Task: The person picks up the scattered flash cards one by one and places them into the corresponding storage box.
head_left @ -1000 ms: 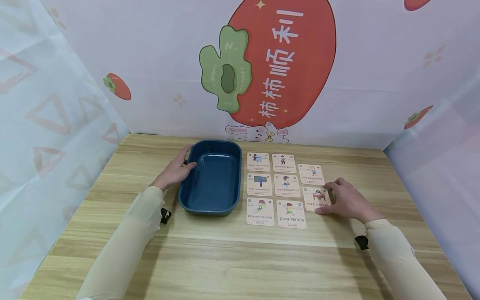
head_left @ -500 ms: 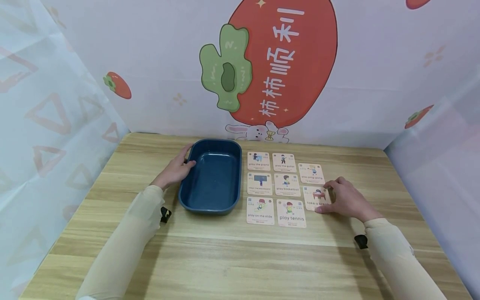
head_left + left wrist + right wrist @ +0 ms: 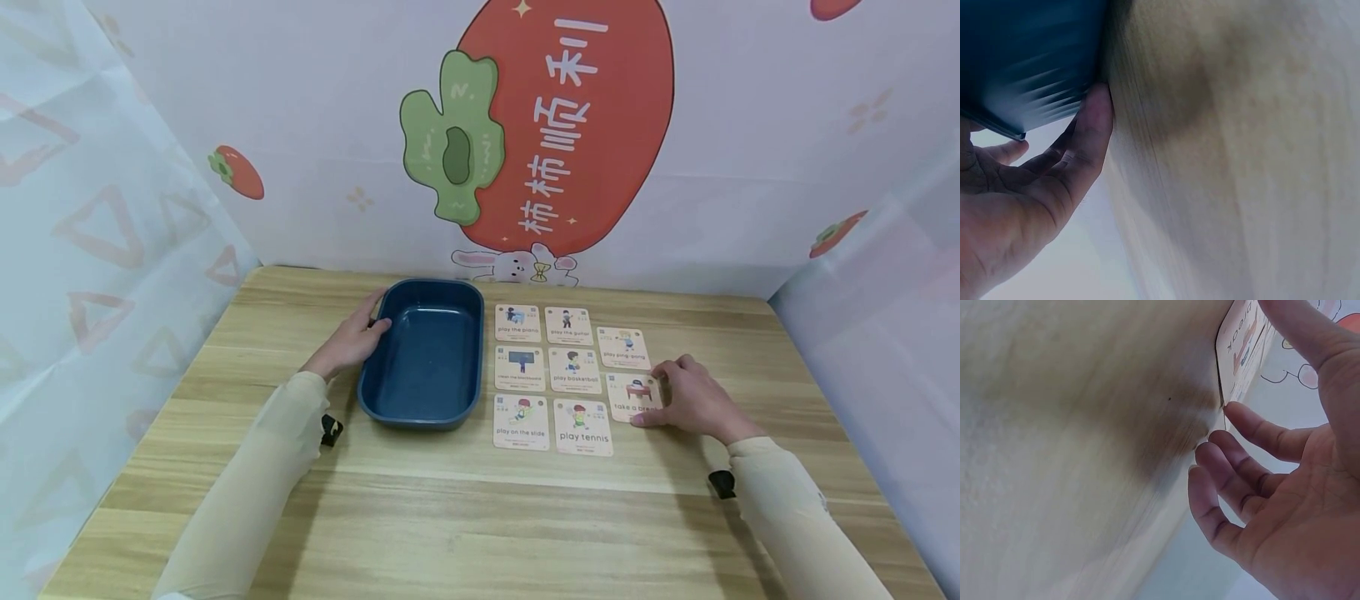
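Note:
A dark blue plastic tray [image 3: 429,360] sits left of centre on the table. My left hand [image 3: 347,343] grips its left side, thumb over the rim; in the left wrist view, the fingers lie against the ribbed outer wall. At the right, my right hand [image 3: 693,400] holds the "take a break" card [image 3: 628,395] by its right side, thumb at the lower corner and index finger at the upper one. The right wrist view shows that card [image 3: 1238,347] flat beside the index fingertip, while the other fingers curl loosely near the wood.
Several picture cards lie in columns right of the tray, among them "play basketball" [image 3: 573,369], "play tennis" [image 3: 583,427] and "play ping-pong" [image 3: 623,347]. Behind the wooden table [image 3: 480,525] hangs a printed cloth [image 3: 315,100]; more cloth stands at both sides.

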Available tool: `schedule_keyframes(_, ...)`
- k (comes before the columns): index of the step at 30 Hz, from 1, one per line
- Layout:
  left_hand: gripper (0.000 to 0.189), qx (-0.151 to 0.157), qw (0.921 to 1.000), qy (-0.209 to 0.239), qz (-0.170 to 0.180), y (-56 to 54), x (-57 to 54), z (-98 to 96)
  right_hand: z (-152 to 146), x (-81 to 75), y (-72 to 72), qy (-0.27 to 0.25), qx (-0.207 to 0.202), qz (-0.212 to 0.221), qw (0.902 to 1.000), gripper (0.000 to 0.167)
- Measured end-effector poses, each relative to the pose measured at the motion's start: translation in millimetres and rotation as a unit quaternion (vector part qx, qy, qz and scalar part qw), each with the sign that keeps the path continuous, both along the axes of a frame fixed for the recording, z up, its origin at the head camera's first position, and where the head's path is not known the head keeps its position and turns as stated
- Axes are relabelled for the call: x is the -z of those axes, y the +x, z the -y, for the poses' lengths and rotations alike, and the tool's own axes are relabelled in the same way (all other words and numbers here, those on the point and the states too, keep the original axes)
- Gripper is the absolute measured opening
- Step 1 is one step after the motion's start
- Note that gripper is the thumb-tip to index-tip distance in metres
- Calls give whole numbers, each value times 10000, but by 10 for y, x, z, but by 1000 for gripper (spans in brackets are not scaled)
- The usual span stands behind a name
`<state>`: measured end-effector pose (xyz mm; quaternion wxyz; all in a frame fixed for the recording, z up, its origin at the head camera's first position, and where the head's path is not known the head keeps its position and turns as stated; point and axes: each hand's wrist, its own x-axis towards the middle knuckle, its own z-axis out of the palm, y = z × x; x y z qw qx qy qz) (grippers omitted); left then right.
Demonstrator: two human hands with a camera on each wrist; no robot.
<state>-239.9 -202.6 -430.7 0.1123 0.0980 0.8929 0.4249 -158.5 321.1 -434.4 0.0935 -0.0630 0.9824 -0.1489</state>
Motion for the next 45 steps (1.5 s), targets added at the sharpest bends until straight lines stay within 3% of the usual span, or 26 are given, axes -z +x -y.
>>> schedule_keyframes(11, 61, -11, 10000, 17, 21, 15, 2, -2, -6, -17, 6, -331, 177, 87, 9993, 94)
schedule_keyframes(24, 62, -29, 10000, -12, 44, 24, -14, -1, -50, -112, 59, -1177, 77, -272, 9926, 45)
schedule_keyframes(31, 62, -22, 10000, 8, 51, 33, -14, 1, -90, -116, 57, -1261, -100, -615, 9901, 39)
schedule_keyframes(38, 62, -13, 10000, 18, 42, 35, -12, 4, -98, -146, 53, -1229, -59, -684, 9900, 38)
schedule_keyframes(45, 62, -24, 10000, 51, 38, 29, -6, 5, -135, -180, 47, -1243, -143, -777, 9891, 25)
